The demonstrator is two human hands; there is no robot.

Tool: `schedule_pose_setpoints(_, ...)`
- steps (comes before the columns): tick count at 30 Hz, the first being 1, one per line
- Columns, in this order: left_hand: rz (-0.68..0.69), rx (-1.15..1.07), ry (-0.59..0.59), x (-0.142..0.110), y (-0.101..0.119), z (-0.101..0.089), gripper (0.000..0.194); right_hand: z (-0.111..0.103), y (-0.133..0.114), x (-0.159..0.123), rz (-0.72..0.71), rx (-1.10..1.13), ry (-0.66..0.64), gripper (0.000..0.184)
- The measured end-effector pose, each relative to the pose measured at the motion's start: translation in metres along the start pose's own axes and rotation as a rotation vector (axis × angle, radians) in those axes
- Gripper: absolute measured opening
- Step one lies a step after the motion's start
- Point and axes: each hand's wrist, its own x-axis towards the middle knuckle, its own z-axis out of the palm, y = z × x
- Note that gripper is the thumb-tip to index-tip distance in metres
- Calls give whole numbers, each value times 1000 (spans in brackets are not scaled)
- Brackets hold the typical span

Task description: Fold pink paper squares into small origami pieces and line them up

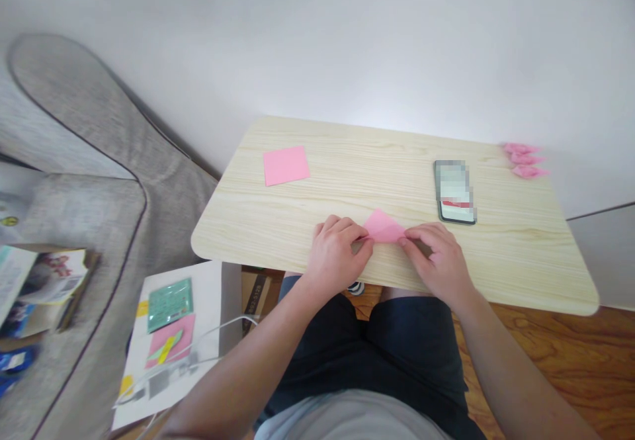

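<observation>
A pink sheet of paper [383,227], folded into a roughly triangular shape, lies between my hands near the front edge of the table. My left hand [338,248] pinches its left corner between thumb and fingers. At the opposite corner, the thumb and forefinger of my right hand [435,255] hold the paper the same way. The peak of the fold points away from me. Farther back on the left lies a flat pink square of paper [286,165].
A phone [454,192] with a lit screen lies right of centre on the wooden table [357,155]. Several folded pink paper pieces [526,160] sit at the far right edge. Left of the table stand a white box [208,288] with a green packet [170,303] and cables, and a grey sofa [169,208].
</observation>
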Motion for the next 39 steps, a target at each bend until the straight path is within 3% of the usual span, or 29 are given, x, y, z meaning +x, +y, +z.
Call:
schedule_pose_setpoints(5,-51,30,33,2,-1,1,16,3,0,11,57,-32,-28,18)
schedule_pose_setpoints(20,-134,130,111,5,-2,7,20,9,-3,31,35,-226,-110,20)
schedule_pose_setpoints(39,-152,165,101,11,-2,8,22,11,0,41,23,-283,-141,17)
